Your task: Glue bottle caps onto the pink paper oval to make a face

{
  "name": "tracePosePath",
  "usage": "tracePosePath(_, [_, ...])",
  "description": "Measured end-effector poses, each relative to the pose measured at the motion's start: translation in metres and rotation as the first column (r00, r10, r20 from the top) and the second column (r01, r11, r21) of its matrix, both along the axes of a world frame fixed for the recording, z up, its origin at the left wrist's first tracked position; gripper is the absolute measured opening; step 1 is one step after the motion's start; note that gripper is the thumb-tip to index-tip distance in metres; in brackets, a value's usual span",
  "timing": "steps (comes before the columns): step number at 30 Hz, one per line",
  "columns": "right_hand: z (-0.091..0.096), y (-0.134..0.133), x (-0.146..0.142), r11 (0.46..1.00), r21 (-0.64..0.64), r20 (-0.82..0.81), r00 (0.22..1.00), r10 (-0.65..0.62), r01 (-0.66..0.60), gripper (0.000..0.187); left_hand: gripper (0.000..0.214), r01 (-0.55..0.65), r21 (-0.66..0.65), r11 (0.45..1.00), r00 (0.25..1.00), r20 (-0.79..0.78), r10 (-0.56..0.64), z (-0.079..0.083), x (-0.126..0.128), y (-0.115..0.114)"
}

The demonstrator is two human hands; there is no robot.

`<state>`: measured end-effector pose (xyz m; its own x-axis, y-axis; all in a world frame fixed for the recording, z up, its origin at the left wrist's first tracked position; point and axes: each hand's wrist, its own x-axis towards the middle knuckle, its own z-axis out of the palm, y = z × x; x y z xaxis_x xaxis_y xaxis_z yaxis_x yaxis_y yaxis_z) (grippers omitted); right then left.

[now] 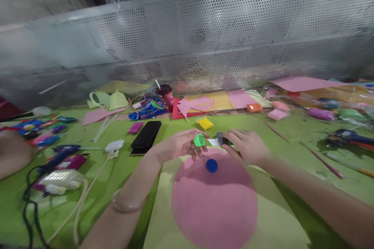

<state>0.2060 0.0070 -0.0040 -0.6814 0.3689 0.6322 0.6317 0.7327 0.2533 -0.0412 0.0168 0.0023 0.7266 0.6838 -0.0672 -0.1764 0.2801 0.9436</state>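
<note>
My left hand pinches a bright green bottle cap, its hollow side showing. A dark blue bottle cap lies on a large pink paper circle, just below my fingers. The circle rests on a pale yellow sheet. My right hand curls its fingers over a small grey round object above the circle's far edge. My fingers hide part of that object, and its kind is unclear. Beside it is a small white piece.
A black phone and a yellow packet lie near my hands. Left are a hot glue gun and cables; another glue gun lies right. A cup with straw stands at the back. Another person's hand shows far left.
</note>
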Motion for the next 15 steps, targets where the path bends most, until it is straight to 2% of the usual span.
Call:
tracePosePath(7, [0.004,-0.009,-0.005,0.99,0.02,0.02,0.99,0.14,-0.14,0.032,0.033,-0.062,-0.061,0.996,0.996,0.067,0.066,-0.008,0.02,-0.009])
tracePosePath(15, [-0.001,-0.012,-0.01,0.99,0.004,-0.019,0.99,0.141,-0.141,0.029,0.043,-0.056,-0.046,0.997,0.997,0.044,0.058,-0.006,0.029,-0.019])
